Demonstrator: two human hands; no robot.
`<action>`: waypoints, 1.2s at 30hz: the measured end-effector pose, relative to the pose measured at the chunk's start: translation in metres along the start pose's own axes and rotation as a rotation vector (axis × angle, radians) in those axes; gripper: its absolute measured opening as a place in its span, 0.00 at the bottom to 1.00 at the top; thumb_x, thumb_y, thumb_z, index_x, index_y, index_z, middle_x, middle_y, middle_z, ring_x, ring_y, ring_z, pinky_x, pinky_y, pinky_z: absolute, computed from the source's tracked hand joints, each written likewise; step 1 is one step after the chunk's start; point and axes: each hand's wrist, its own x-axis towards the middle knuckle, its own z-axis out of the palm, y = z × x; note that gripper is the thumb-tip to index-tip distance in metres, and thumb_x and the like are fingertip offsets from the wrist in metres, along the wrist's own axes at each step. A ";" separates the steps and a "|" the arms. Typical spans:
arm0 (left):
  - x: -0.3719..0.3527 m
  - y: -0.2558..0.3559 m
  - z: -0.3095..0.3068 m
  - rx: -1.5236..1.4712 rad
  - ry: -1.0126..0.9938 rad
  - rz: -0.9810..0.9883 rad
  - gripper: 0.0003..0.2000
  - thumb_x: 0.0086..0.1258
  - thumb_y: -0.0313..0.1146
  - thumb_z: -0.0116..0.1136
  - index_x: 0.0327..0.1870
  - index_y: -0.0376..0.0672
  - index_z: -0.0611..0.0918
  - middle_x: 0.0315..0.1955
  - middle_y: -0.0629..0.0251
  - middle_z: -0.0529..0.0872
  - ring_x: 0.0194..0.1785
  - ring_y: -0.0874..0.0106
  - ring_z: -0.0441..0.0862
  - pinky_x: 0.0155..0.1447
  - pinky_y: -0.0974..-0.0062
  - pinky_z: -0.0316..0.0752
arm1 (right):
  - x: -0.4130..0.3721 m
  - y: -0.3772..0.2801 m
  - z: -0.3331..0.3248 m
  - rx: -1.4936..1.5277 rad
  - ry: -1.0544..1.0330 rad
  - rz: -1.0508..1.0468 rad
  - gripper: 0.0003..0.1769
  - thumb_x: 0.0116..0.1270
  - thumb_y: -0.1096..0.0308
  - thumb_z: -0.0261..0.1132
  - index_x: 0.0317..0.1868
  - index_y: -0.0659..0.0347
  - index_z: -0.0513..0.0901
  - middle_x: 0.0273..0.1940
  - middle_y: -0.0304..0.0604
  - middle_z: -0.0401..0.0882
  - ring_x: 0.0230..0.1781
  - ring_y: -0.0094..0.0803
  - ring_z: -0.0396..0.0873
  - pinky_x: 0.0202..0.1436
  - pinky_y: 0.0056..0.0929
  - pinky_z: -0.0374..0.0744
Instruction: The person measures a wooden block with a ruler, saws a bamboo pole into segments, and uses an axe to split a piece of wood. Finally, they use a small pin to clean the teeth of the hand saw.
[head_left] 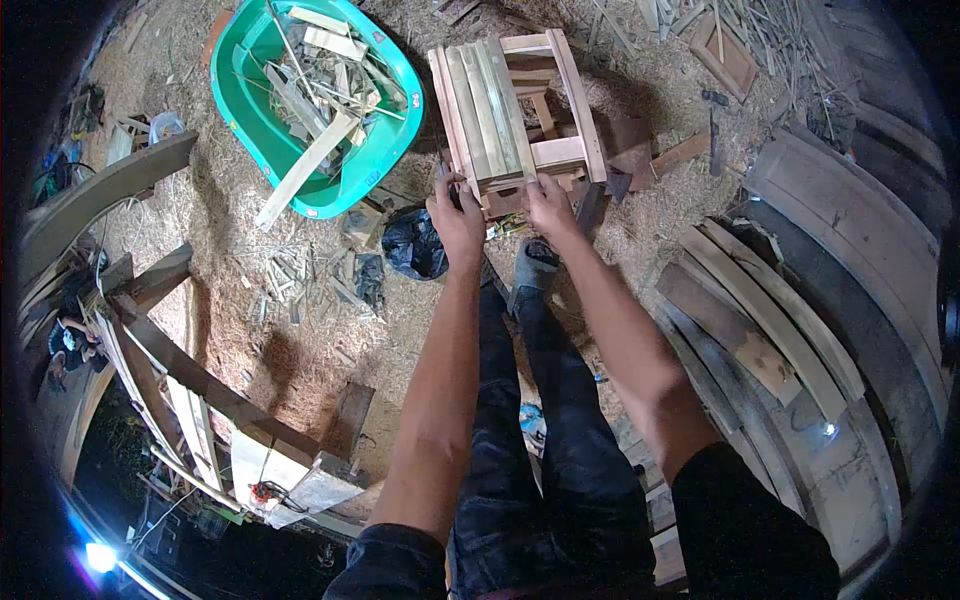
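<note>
A small wooden frame (567, 100) stands in front of me, with several pale slats (478, 105) laid side by side across its left part. The right part of its top is open between the rails. At the frame's near left corner is my left hand (458, 222), its fingers closed around something thin and dark that I cannot make out. My right hand (550, 208) pinches the near end of the rightmost slat (510, 105). Its fingertips are partly hidden from above.
A green tub (405, 120) full of wood scraps stands at the left, beside a black bag (413, 245). Curved boards (770, 310) are stacked at the right. Beams (215, 375) lie at the lower left. Sawdust and offcuts cover the ground.
</note>
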 end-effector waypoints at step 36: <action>-0.048 -0.029 -0.001 0.115 -0.029 0.054 0.14 0.70 0.28 0.55 0.55 0.40 0.75 0.40 0.39 0.73 0.41 0.44 0.75 0.49 0.53 0.70 | -0.051 0.024 -0.004 -0.063 0.059 -0.120 0.18 0.74 0.56 0.54 0.41 0.66 0.77 0.35 0.60 0.79 0.38 0.54 0.80 0.41 0.46 0.74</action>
